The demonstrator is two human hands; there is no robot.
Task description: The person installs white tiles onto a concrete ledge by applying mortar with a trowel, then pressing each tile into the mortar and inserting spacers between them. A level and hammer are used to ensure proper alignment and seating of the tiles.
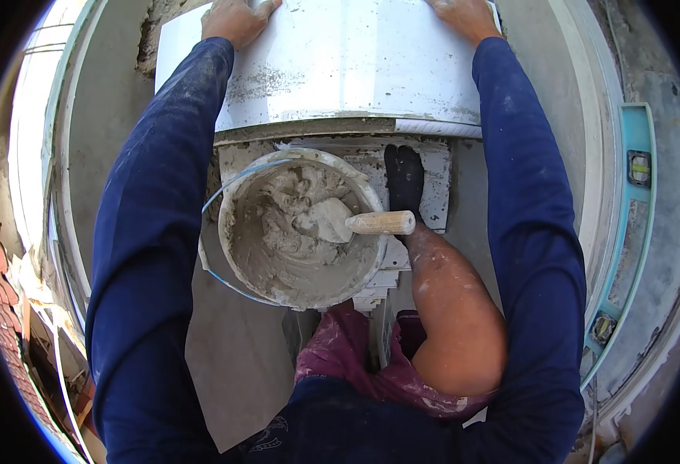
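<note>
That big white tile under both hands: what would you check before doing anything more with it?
1. Both hands on the tile: ok; left hand and right hand press flat near its far corners.
2. Tile face clean: not ok; grey mortar smears near its front edge.
3. Tile level: cannot tell; the spirit level lies aside at the right.
4. Mortar ready: ok; bucket holds wet mix with the trowel resting in it.
5. Far edge aligned: cannot tell, it is cut off by the frame.

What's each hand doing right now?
Left hand: open, pressing flat on the white tile.
Right hand: open, flat on the same tile.
</note>
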